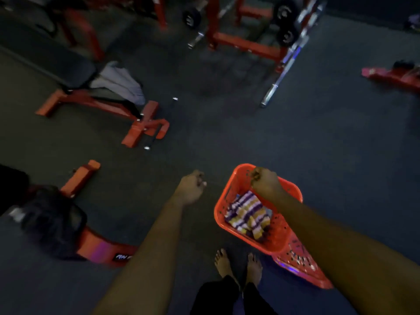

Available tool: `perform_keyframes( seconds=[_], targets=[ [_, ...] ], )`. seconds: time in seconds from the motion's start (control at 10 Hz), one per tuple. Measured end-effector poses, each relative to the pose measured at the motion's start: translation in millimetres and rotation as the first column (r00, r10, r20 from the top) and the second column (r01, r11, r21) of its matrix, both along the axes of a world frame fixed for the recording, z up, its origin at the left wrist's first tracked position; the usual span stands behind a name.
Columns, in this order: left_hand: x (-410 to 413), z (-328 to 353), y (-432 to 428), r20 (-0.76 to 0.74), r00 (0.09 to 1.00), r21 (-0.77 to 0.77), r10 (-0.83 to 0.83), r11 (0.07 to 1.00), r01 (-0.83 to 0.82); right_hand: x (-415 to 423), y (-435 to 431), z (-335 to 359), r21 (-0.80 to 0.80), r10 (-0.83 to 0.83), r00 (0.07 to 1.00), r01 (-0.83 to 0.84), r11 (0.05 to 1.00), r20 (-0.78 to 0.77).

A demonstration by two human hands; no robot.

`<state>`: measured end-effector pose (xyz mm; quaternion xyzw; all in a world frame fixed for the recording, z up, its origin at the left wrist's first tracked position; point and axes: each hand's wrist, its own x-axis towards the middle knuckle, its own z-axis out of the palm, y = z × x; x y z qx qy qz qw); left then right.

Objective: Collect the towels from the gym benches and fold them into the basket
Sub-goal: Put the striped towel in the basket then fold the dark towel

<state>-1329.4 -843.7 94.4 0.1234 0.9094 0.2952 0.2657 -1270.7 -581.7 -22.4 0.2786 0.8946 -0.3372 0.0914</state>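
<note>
Right hand (264, 181) fingers grip the basket (222, 201) rim; striped towel (248, 214) inside; left hand (191, 187) beside the basket, fingers curled, empty.

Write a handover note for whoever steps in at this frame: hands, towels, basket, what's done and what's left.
Left hand: fingers curled, nothing visible in it, held out over the floor.
Right hand: fisted at the far rim of the basket, apparently gripping it.
Striped towel: in the basket, bunched rather than neatly folded.
Grey towel: draped over the end of the bench, ahead on the left.
Done: one towel collected.
Left: fetch the grey towel and fold it into the basket; the striped one probably needs refolding.
</note>
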Motion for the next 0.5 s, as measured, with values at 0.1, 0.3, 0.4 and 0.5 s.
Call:
perform_keyframes(
  seconds=[0.1, 0.3, 0.4, 0.5],
  targets=[
    [2.9, 33.2, -60.7, -0.083, 0.984, 0.048, 0.157, 0.987, -0.154, -17.9, -76.1, 116.1, -0.173, 0.152, 0.988, -0.148, 0.974, 0.008],
    [23.3, 75.9, -203.4, -0.163, 0.872, 0.084, 0.461, 0.887, -0.454, -76.0, -216.4, 146.5, -0.133, 0.484, 0.871, -0.492, 0.861, -0.09],
    [36.3, 79.8, -290.8, -0.199, 0.791, 0.082, 0.579, 0.814, -0.575, -97.9, -306.1, 160.6, -0.121, 0.597, 0.791, -0.611, 0.782, -0.132],
    [50.3, 74.0, -381.2, -0.194, 0.699, 0.072, 0.689, 0.72, -0.69, -114.3, -403.2, 159.9, -0.129, 0.706, 0.696, -0.718, 0.684, -0.135]
  ],
)
